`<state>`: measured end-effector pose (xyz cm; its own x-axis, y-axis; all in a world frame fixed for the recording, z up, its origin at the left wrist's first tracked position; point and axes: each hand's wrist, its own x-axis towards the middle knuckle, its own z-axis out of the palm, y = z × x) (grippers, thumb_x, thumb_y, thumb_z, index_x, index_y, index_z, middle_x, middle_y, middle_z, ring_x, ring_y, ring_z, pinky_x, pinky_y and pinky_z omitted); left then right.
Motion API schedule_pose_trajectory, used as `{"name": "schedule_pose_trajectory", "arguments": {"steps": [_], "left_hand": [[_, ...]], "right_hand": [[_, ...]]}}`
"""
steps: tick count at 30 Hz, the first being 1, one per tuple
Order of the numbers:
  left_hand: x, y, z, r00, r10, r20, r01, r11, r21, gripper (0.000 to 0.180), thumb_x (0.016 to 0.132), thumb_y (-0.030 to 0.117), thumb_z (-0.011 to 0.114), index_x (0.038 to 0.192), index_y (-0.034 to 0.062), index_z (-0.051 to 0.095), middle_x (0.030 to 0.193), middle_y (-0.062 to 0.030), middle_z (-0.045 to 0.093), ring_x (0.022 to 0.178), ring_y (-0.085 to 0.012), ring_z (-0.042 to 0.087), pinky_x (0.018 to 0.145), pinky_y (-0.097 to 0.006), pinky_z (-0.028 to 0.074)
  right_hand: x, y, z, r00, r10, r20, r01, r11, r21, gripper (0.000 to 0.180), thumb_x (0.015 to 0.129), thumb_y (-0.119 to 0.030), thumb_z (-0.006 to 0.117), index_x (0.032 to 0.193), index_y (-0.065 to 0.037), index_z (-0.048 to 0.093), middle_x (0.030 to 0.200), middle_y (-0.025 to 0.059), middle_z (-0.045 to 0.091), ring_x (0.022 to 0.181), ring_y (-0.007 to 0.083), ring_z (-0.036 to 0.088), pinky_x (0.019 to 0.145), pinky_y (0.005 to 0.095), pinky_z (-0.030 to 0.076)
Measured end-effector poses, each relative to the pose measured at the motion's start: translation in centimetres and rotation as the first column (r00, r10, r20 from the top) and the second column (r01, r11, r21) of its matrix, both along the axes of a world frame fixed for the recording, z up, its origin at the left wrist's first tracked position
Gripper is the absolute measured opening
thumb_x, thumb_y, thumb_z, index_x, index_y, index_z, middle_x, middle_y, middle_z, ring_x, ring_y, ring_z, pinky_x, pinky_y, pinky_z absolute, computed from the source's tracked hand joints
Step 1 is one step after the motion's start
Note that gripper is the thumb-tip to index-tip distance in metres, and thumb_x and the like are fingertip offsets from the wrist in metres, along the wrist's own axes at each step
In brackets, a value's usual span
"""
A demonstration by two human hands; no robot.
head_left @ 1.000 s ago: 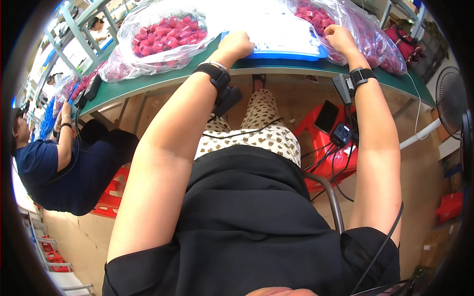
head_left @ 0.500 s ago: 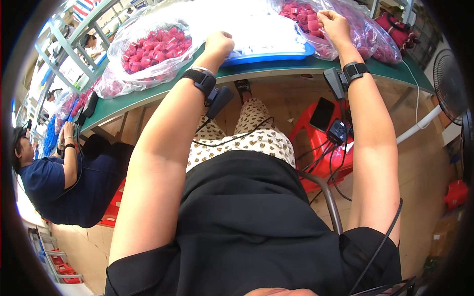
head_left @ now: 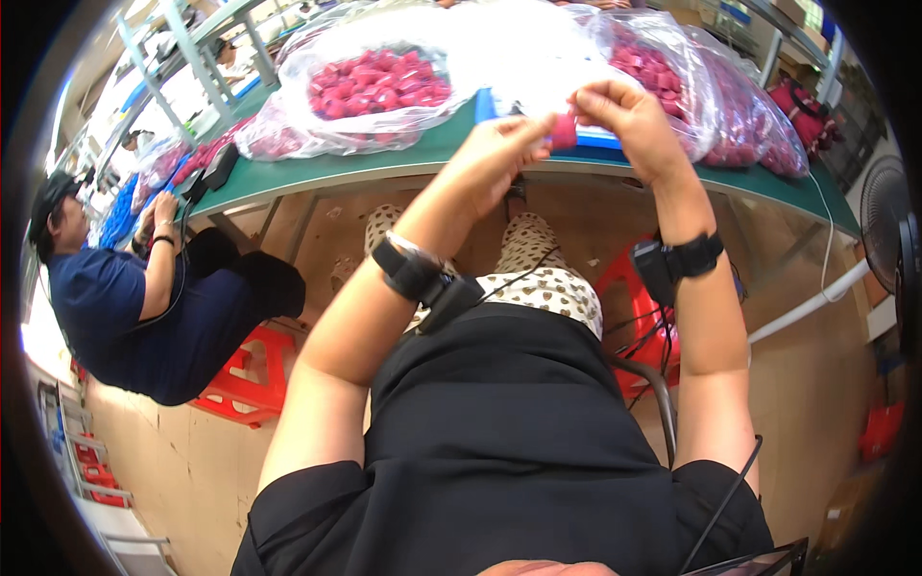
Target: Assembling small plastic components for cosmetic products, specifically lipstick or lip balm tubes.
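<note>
Both hands lifted; pinching pink piece [head_left: 564, 132].

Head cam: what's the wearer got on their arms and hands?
Both forearms are bare, and neither the left hand nor the right hand wears a glove. Each wrist carries a black strap with a boxy black unit: left wrist unit, right wrist unit. Thin black cables trail from them. Short black sleeves.
</note>
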<state>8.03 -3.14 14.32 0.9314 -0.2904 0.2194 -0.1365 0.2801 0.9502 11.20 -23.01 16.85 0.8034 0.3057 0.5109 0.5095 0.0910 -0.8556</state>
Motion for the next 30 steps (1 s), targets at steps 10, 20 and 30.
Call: {"name": "schedule_pose_trajectory", "arguments": {"steps": [10, 20, 30], "left_hand": [[-5.2, 6.2, -7.1, 0.982, 0.182, -0.043, -0.184, 0.982, -0.049, 0.038, 0.087, 0.026, 0.069, 0.113, -0.0013, 0.062, 0.099, -0.0058, 0.067, 0.088, -0.009, 0.059, 0.075, -0.023, 0.045], [-6.1, 4.6, -8.9, 0.867, 0.456, 0.202, -0.491, 0.85, 0.188, 0.032, 0.09, 0.02, 0.066, 0.113, -0.0011, 0.062, 0.101, -0.0056, 0.06, 0.093, -0.0105, 0.059, 0.082, -0.025, 0.048], [-7.4, 4.4, -7.0, 0.965, 0.252, 0.067, -0.259, 0.957, 0.128, 0.036, 0.096, 0.03, 0.055, 0.119, 0.0034, 0.062, 0.108, -0.0019, 0.058, 0.097, -0.0085, 0.052, 0.083, -0.024, 0.041]], "right_hand": [[-4.9, 9.7, -6.2, 0.994, -0.077, -0.078, 0.076, 0.997, -0.016, 0.038, 0.088, -0.016, 0.066, 0.122, -0.002, 0.053, 0.105, 0.0078, 0.062, 0.084, 0.012, 0.062, 0.069, 0.0244, 0.053], [-6.6, 9.9, -10.2, 0.783, 0.391, -0.483, -0.204, 0.896, 0.394, 0.026, 0.095, -0.023, 0.056, 0.112, -0.003, 0.054, 0.099, 0.0054, 0.061, 0.089, 0.0146, 0.062, 0.083, 0.0321, 0.053], [-7.2, 7.2, -10.6, 0.688, 0.509, -0.517, -0.264, 0.839, 0.476, 0.024, 0.095, -0.024, 0.057, 0.109, -0.004, 0.059, 0.096, 0.0056, 0.064, 0.081, 0.0138, 0.062, 0.07, 0.0253, 0.051]]}}
